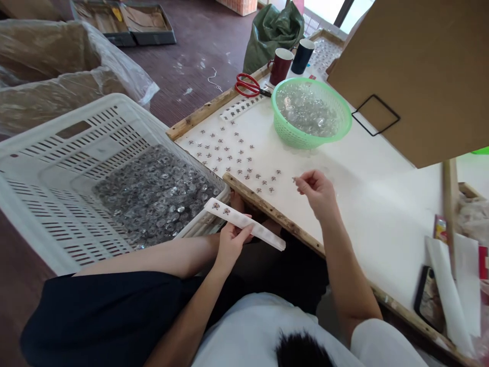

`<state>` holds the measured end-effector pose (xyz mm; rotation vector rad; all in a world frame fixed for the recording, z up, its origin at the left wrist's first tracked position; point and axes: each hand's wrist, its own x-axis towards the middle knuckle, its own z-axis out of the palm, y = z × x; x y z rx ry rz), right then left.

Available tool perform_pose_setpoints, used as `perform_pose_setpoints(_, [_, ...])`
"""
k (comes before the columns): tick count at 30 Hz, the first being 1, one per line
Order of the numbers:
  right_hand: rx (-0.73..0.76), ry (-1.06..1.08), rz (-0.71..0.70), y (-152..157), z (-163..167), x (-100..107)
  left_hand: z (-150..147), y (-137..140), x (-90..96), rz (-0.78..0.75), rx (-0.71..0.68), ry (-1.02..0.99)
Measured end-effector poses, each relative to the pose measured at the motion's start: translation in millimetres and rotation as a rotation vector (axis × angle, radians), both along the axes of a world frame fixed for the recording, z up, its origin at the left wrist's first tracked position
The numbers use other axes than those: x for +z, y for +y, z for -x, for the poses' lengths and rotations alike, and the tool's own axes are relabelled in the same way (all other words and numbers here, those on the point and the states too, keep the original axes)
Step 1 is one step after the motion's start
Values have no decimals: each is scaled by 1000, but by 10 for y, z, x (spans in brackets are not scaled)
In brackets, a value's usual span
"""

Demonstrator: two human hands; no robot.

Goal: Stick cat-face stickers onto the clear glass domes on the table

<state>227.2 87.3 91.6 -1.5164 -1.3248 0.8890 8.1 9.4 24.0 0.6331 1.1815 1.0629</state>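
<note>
My left hand (234, 242) grips a white sticker strip (263, 232) over my lap. Two small printed stickers (221, 209) show at its far left end; the rest looks blank. Above the white tabletop (355, 204), my right hand (315, 191) is closed in a pinch. A tiny dark-printed piece (294, 180), seemingly a sticker, shows at its fingertips. To the left of that hand, many small clear pieces with dark prints (229, 169) lie spread on the table. Another sticker strip (240, 108) lies behind them. A green plastic basket (311, 142) beyond my right hand holds clear pieces.
Left of the table stands a white crate (49, 168) with many clear discs. Red-handled scissors (248, 85), a maroon mug (280, 66) and a dark blue mug (303, 56) are at the back. Cardboard (420, 76) overhangs the right side. A phone (430, 295) lies near the right edge.
</note>
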Motion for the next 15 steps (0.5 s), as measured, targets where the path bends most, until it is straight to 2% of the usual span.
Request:
perform_pose_setpoints(3, [9,-214,134,106,-394,-130,-9,1,-6,2,-25,4])
perform_pose_setpoints(5, [62,-323,201,95,-485,-224,-13,2,-23,2,-38,6])
perform_pose_setpoints(8, [94,-399,236,60,-454,-297,-14,2,-56,8,-40,0])
perform_pose_setpoints(15, [116,-539,256,136,-372,-303,-14,-2,-67,18,-36,-3])
